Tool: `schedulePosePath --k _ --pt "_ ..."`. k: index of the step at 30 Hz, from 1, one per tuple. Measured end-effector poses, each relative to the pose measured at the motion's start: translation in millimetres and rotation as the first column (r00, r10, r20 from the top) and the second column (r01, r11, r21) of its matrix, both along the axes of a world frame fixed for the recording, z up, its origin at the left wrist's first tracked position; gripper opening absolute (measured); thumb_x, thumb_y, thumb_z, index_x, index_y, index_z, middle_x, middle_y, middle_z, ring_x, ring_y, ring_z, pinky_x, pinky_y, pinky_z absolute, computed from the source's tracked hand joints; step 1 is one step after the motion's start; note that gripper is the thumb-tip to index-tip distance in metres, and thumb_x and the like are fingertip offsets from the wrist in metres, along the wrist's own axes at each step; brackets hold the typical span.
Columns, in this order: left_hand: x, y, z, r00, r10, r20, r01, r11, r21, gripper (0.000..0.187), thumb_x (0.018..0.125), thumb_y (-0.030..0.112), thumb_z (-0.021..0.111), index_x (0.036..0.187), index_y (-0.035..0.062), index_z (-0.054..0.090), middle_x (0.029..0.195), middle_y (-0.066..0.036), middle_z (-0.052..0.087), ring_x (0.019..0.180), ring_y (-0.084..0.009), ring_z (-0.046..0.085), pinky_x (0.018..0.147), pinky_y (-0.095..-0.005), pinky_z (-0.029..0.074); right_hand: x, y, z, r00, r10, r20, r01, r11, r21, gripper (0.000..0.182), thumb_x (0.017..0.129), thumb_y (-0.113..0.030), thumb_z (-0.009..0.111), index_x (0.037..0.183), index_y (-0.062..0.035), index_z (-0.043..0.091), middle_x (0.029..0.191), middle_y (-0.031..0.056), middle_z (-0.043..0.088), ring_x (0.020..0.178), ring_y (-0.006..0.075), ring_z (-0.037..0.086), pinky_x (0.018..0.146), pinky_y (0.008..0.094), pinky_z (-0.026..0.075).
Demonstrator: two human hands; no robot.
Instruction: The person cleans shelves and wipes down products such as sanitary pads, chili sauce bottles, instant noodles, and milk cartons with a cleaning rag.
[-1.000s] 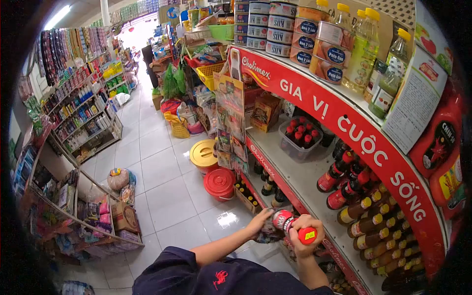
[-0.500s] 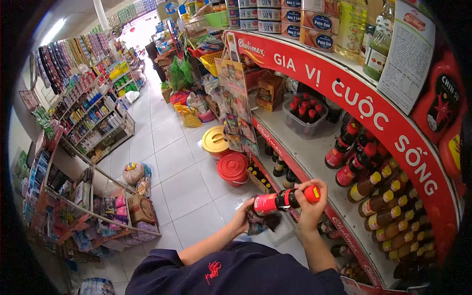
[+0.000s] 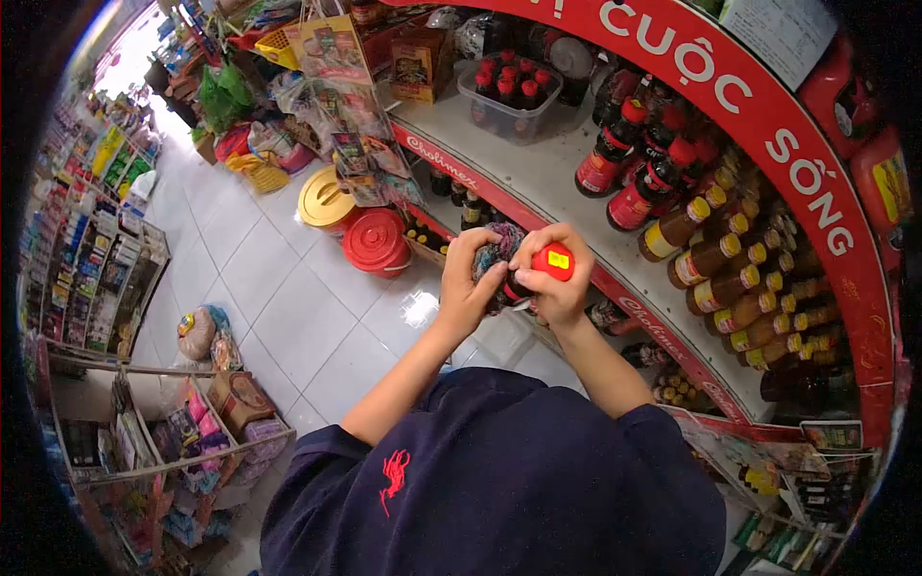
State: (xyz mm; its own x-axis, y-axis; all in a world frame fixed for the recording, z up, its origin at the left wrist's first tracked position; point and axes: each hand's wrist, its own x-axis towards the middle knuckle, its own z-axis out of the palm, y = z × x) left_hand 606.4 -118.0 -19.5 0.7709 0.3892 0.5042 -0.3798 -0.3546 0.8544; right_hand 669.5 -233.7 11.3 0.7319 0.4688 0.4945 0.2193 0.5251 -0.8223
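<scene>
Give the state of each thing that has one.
Bottle, capped
Cloth, bunched against bottle
Left hand, closed on cloth
Right hand, closed on bottle's top
Red bucket, shut
Gold-lidded bucket, shut
Tub, uncovered, holding red-capped bottles
Yellow-capped bottles, closed, in rows

The shelf (image 3: pixel 519 165) before you carries a clear tub (image 3: pixel 480 109) at twelve o'clock, dark red-capped bottles (image 3: pixel 605 161) at one and brown yellow-capped bottles (image 3: pixel 706 262) at two. On your tiled floor (image 3: pixel 327 283), a yellow-lidded bucket (image 3: pixel 327 198) and a red-lidded bucket (image 3: pixel 375 240) stand at eleven.
</scene>
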Motion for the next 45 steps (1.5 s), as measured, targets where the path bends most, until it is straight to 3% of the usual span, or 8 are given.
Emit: schedulePosePath --k 7,13,15,25,32,41,43,45 --pt "10.8 30.2 -35.5 0.991 -0.02 -0.133 0.023 0.999 0.023 0.023 0.077 0.017 0.048 0.094 0.0014 0.052 0.089 -0.013 0.054 0.087 -0.0271 0.051 0.077 -0.0318 0.037 3.0 15.8 21.7 0.997 0.077 0.014 -0.077 0.997 -0.018 0.024 0.058 0.004 0.06 0.077 -0.0006 0.047 0.065 0.007 0.054 0.064 0.0134 0.054 0.064 0.0259 0.045" --pt "-12.1 66.6 -124.2 0.717 -0.185 -0.673 0.354 0.927 0.122 0.031 0.082 0.024 0.045 0.099 -0.0007 0.054 0.082 -0.014 0.06 0.076 -0.0264 0.057 0.07 -0.0324 0.042 26.4 28.2 55.3 0.998 -0.068 0.009 0.068 0.998 -0.005 0.022 0.059 0.001 0.06 0.077 -0.0017 0.048 0.064 0.0044 0.054 0.063 0.0127 0.054 0.062 0.0248 0.044" --pt "-32.1 83.3 -160.4 0.708 -0.278 -0.649 0.16 0.958 -0.236 0.034 0.08 0.026 0.046 0.099 -0.0014 0.055 0.086 -0.012 0.061 0.078 -0.0223 0.056 0.071 -0.032 0.042 45.8 36.2 73.6 0.949 -0.282 0.144 0.293 0.954 -0.063 0.021 0.06 0.001 0.062 0.076 -0.0032 0.049 0.065 0.0013 0.053 0.062 0.0086 0.05 0.061 0.0224 0.042" --pt "-95.2 187.0 -152.7 0.841 0.246 -0.483 -0.483 0.744 -0.462 0.021 0.077 0.021 0.049 0.076 0.0005 0.054 0.067 -0.002 0.049 0.063 -0.0112 0.043 0.06 -0.0244 0.037 203.4 75.6 41.9 0.607 -0.71 0.357 0.787 0.599 -0.145 0.02 0.065 -0.008 0.067 0.072 -0.0014 0.049 0.068 0.0026 0.05 0.061 0.0116 0.047 0.06 0.0238 0.038" --pt "-116.4 197.0 -170.7 0.82 0.195 -0.538 -0.491 0.722 -0.487 0.026 0.077 0.021 0.049 0.08 -0.0042 0.054 0.074 -0.006 0.054 0.069 -0.0133 0.049 0.065 -0.0248 0.04 255.6 70.2 24.3 0.26 -0.772 0.58 0.951 0.31 -0.014 0.023 0.065 -0.012 0.069 0.071 -0.001 0.05 0.07 0.0068 0.052 0.064 0.0169 0.052 0.062 0.0278 0.041" --pt "-85.8 188.9 -181.1 0.816 0.168 -0.553 -0.481 0.728 -0.489 0.03 0.078 0.023 0.052 0.089 -0.0047 0.055 0.081 -0.007 0.055 0.078 -0.0141 0.051 0.073 -0.026 0.04 208.7 83.7 39.4 0.321 -0.78 0.537 0.938 0.339 -0.069 0.04 0.064 -0.009 0.067 0.099 -0.0023 0.049 0.093 0.0128 0.052 0.091 0.0259 0.05 0.08 0.0331 0.039" --pt "-76.4 181.4 -151.9 0.865 0.033 -0.501 -0.363 0.73 -0.579 0.028 0.078 0.023 0.052 0.09 -0.0025 0.055 0.086 -0.006 0.054 0.08 -0.0131 0.05 0.074 -0.0248 0.039 183.0 89.4 42.4 0.033 -0.74 0.672 0.965 0.198 0.171 0.041 0.065 -0.006 0.064 0.103 -0.0027 0.048 0.103 0.0152 0.048 0.101 0.0306 0.044 0.086 0.037 0.036" --pt "-66.7 169.3 -118.6 0.877 0.012 -0.481 -0.341 0.721 -0.603 0.027 0.078 0.022 0.052 0.092 -0.0018 0.055 0.087 -0.006 0.054 0.08 -0.0128 0.05 0.073 -0.0242 0.039 150.3 87.8 42.9 0.082 -0.678 0.73 0.93 0.315 0.189 0.04 0.065 -0.005 0.061 0.102 -0.0031 0.047 0.109 0.0163 0.044 0.105 0.0333 0.041 0.088 0.0397 0.034"
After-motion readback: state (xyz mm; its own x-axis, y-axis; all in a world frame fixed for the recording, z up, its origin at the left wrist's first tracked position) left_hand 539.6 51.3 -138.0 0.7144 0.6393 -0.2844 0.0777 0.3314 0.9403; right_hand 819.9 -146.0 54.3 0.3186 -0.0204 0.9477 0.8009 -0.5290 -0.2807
